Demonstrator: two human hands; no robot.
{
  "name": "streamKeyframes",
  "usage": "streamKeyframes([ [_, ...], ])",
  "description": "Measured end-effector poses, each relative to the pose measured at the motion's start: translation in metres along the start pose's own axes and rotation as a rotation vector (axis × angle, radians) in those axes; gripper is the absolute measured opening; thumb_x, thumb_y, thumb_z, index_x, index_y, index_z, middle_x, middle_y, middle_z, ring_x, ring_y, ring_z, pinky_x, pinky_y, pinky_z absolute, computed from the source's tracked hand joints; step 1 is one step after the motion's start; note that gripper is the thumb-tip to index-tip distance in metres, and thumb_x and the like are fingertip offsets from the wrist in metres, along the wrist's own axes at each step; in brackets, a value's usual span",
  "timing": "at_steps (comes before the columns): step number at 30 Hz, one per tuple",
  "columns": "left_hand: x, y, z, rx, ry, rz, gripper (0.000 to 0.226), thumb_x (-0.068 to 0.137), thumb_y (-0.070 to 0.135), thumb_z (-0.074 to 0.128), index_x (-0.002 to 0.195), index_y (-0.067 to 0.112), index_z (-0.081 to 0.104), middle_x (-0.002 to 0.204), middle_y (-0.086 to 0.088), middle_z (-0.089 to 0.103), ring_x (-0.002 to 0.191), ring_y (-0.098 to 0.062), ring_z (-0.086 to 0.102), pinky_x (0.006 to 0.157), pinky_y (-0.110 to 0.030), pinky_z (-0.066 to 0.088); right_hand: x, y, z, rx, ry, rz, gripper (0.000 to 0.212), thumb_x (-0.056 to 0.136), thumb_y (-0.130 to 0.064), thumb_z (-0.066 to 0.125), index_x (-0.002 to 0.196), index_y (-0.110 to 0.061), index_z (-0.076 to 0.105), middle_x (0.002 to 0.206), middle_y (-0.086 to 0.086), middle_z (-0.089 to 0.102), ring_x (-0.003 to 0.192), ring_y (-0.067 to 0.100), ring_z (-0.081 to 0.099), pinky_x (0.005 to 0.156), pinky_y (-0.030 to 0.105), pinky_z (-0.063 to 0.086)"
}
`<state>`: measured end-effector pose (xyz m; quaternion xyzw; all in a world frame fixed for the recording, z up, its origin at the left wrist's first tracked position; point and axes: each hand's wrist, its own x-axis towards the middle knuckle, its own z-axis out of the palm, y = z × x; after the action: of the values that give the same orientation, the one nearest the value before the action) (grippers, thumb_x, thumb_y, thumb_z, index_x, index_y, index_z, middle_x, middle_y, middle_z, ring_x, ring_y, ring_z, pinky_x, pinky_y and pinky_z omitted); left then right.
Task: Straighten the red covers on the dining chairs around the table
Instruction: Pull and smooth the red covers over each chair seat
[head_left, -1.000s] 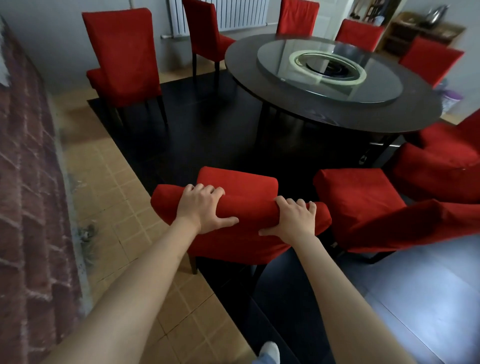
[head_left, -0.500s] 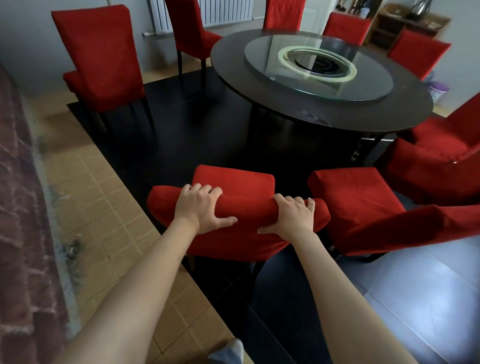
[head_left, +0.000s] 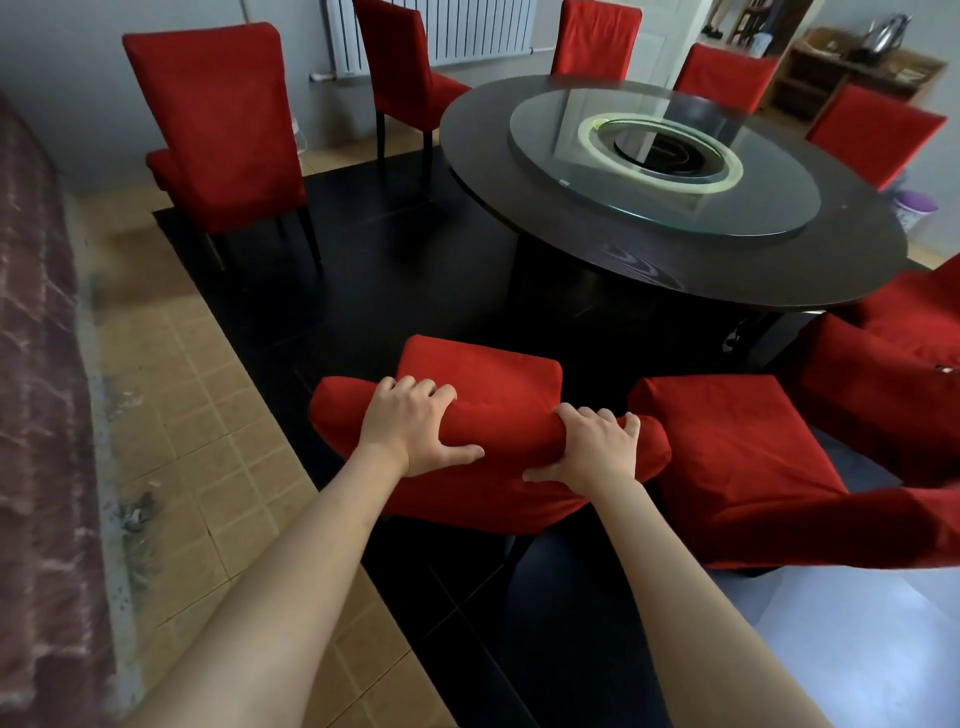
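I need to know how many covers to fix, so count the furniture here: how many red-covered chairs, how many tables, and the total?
Red-covered chairs: 8
Round tables: 1
Total: 9

left hand (head_left: 410, 426) and right hand (head_left: 592, 447) each grip the near chair's red cover (head_left: 493, 395) along its top.
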<state>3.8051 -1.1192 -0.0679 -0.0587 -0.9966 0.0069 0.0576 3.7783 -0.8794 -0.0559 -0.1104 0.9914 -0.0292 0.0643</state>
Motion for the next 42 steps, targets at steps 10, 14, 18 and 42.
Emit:
streamKeyframes([
  [10, -0.006, -0.002, -0.001, -0.020, -0.004, 0.037, 0.100, 0.061, 0.094, 0.015, 0.123, 0.026, 0.054, 0.107, 0.004, 0.063, 0.098, -0.019, 0.057, 0.091, -0.037, 0.040, -0.015, -0.010, -0.001, 0.019, 0.007, 0.067, 0.081, 0.054, -0.073, 0.075, 0.114, -0.025, 0.050, 0.111, -0.004, 0.061, 0.117, 0.022, 0.049, 0.112, 0.051, 0.017],
  [14, -0.012, -0.011, -0.002, -0.027, -0.018, 0.094, 0.100, 0.061, 0.094, 0.015, 0.123, 0.026, 0.054, 0.107, 0.004, 0.063, 0.098, -0.018, 0.056, 0.091, -0.037, 0.040, -0.030, -0.022, 0.001, 0.026, 0.006, 0.127, 0.082, 0.055, -0.073, 0.074, 0.116, -0.024, 0.050, 0.112, -0.004, 0.061, 0.117, 0.022, 0.049, 0.112, 0.051, 0.017],
  [18, -0.020, -0.022, -0.002, -0.039, -0.022, 0.165, 0.099, 0.060, 0.095, 0.016, 0.121, 0.027, 0.055, 0.105, 0.005, 0.063, 0.096, -0.018, 0.056, 0.090, -0.036, 0.039, -0.053, -0.038, 0.006, 0.021, 0.003, 0.193, 0.084, 0.057, -0.075, 0.072, 0.118, -0.024, 0.048, 0.115, -0.003, 0.060, 0.119, 0.023, 0.048, 0.111, 0.051, 0.019],
  [42, 0.028, -0.059, 0.007, -0.061, 0.057, 0.366, 0.098, 0.061, 0.093, 0.017, 0.115, 0.023, 0.060, 0.100, 0.005, 0.065, 0.091, -0.019, 0.058, 0.087, -0.036, 0.039, -0.033, -0.074, 0.007, 0.042, 0.040, 0.380, 0.086, 0.055, -0.072, 0.075, 0.121, -0.025, 0.047, 0.117, -0.003, 0.058, 0.120, 0.023, 0.046, 0.112, 0.053, 0.017],
])
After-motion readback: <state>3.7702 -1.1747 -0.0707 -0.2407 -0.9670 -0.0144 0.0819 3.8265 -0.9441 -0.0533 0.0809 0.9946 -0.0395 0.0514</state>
